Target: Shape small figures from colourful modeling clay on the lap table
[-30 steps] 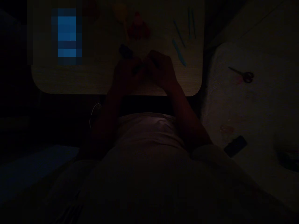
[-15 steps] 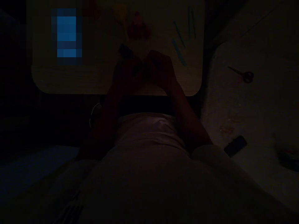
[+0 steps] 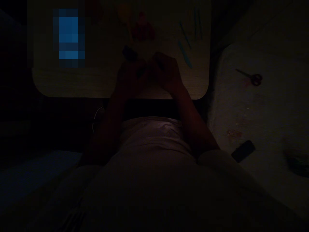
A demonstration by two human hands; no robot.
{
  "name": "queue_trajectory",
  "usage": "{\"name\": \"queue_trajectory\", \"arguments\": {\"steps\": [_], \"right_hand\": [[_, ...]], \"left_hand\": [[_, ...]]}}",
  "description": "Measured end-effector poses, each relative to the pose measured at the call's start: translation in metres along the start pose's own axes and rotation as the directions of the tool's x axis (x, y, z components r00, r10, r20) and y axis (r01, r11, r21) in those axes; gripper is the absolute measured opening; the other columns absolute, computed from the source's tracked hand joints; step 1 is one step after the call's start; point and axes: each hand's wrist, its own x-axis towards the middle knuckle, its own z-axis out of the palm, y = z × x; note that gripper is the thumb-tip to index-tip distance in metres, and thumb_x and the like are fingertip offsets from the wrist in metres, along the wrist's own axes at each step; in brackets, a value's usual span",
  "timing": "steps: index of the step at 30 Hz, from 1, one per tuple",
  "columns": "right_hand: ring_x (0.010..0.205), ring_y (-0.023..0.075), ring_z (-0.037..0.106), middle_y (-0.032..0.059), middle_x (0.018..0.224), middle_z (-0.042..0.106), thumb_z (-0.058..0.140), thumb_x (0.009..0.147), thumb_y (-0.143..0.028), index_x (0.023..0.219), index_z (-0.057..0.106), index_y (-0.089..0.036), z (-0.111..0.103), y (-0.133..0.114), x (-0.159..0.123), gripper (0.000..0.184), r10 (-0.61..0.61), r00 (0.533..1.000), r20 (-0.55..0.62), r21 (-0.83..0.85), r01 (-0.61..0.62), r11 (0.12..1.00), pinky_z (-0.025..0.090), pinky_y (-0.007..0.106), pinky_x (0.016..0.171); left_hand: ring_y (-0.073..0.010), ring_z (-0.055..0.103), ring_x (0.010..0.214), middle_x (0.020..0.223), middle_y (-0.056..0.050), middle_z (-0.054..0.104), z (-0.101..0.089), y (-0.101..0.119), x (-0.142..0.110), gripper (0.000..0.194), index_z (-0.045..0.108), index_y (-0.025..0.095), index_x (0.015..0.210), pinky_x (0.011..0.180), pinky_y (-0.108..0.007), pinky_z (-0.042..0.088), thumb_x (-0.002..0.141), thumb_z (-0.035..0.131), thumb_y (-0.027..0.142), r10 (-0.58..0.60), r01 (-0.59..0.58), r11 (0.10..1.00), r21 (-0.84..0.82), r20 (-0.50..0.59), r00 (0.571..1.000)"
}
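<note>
The picture is very dark. My left hand (image 3: 131,72) and my right hand (image 3: 165,69) meet over the front part of the wooden table (image 3: 79,83), fingers curled towards each other. Whatever lies between the fingertips is too dark to make out. A dark lump (image 3: 129,53) rests just beyond my left hand. Farther back sits a red and pink shaped piece (image 3: 143,29). Beside it is a yellow-orange thing with a thin stem (image 3: 124,14). Right of my right hand lies a blue plastic knife-like tool (image 3: 185,54).
Several thin blue sticks (image 3: 185,34) lie at the table's right side. A blurred-out bright blue screen (image 3: 69,32) stands at the left. On a pale surface to the right are scissors (image 3: 254,79) and a dark rectangular object (image 3: 243,150). A white cable (image 3: 94,119) hangs below the table.
Both hands stay in nearly the same place, with at most a slight shift of the fingers. Objects on the table have not moved.
</note>
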Motion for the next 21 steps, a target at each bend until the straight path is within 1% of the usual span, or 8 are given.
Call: {"name": "queue_trajectory", "arguments": {"steps": [3, 4, 7, 9, 12, 16, 21], "right_hand": [[0.077, 0.0242, 0.056, 0.0036, 0.081, 0.063, 0.028, 0.107, -0.082, 0.079, 0.04, -0.029, -0.0005, -0.0011, 0.0, 0.061, -0.006, 1.0, 0.001, 0.0, 0.006, 1.0, 0.041, 0.04, 0.074], [0.076, 0.0244, 0.056, 0.0035, 0.081, 0.063, 0.027, 0.107, -0.083, 0.079, 0.04, -0.029, -0.0006, -0.0015, -0.0002, 0.062, -0.008, 1.0, -0.008, 0.004, 0.008, 1.0, 0.041, 0.04, 0.074], [0.076, 0.0241, 0.055, 0.0027, 0.079, 0.062, 0.029, 0.106, -0.084, 0.078, 0.041, -0.029, -0.0003, -0.0018, -0.0006, 0.062, -0.008, 1.0, -0.025, 0.02, 0.009, 1.0, 0.041, 0.039, 0.073], [0.076, 0.0233, 0.055, 0.0025, 0.08, 0.063, 0.032, 0.106, -0.083, 0.078, 0.042, -0.029, 0.0005, -0.0007, -0.0006, 0.062, -0.01, 1.0, -0.022, 0.037, 0.011, 0.999, 0.041, 0.039, 0.074], [0.074, 0.0223, 0.053, 0.0023, 0.079, 0.062, 0.032, 0.107, -0.083, 0.079, 0.042, -0.029, 0.002, 0.0015, -0.0001, 0.062, -0.008, 1.0, -0.028, 0.048, 0.009, 0.999, 0.041, 0.038, 0.073], [0.074, 0.0219, 0.054, 0.0022, 0.078, 0.061, 0.033, 0.107, -0.083, 0.079, 0.043, -0.028, 0.0028, 0.0028, 0.0005, 0.062, -0.008, 1.0, -0.027, 0.044, 0.009, 0.999, 0.04, 0.037, 0.073], [0.077, 0.0225, 0.055, 0.0025, 0.08, 0.062, 0.031, 0.107, -0.082, 0.081, 0.045, -0.028, 0.0023, 0.0031, 0.0007, 0.062, -0.007, 1.0, -0.012, 0.046, 0.007, 0.999, 0.04, 0.036, 0.075]], "left_hand": [[-0.0322, 0.06, 0.114, 0.096, 0.002, 0.076, 0.001, -0.0011, 0.0005, 0.047, 0.07, 0.035, 0.116, 0.093, -0.054, 0.042, 0.099, 0.045, 0.071, -0.108, 0.108, 0.994, -0.03, -0.014, 0.994], [-0.032, 0.06, 0.114, 0.099, 0.002, 0.077, 0.0014, -0.0011, 0.0008, 0.046, 0.069, 0.034, 0.117, 0.094, -0.054, 0.042, 0.098, 0.047, 0.071, -0.123, 0.122, 0.992, -0.032, -0.009, 0.992], [-0.03, 0.06, 0.108, 0.105, 0.001, 0.077, 0.0024, -0.0017, 0.0016, 0.046, 0.068, 0.032, 0.117, 0.094, -0.054, 0.041, 0.097, 0.052, 0.07, -0.116, 0.115, 0.993, -0.033, -0.033, 0.993], [-0.0288, 0.06, 0.104, 0.104, 0.003, 0.077, 0.0029, -0.0021, 0.0016, 0.045, 0.068, 0.033, 0.114, 0.092, -0.052, 0.043, 0.096, 0.053, 0.072, -0.096, 0.094, 0.995, -0.044, -0.064, 0.993], [-0.0293, 0.062, 0.102, 0.105, 0.003, 0.077, 0.0026, -0.0004, 0.0012, 0.044, 0.07, 0.036, 0.11, 0.09, -0.052, 0.044, 0.095, 0.055, 0.074, -0.09, 0.086, 0.995, -0.045, -0.091, 0.992], [-0.03, 0.065, 0.098, 0.104, -0.003, 0.076, 0.001, 0.0054, 0.0007, 0.044, 0.071, 0.03, 0.106, 0.088, -0.051, 0.046, 0.097, 0.054, 0.069, -0.106, 0.105, 0.994, -0.02, -0.08, 0.991], [-0.0269, 0.061, 0.096, 0.102, 0.0, 0.075, 0.0018, 0.0031, 0.0001, 0.051, 0.068, 0.03, 0.109, 0.089, -0.05, 0.047, 0.099, 0.051, 0.077, -0.097, 0.096, 0.995, -0.015, -0.087, 0.991]]}}
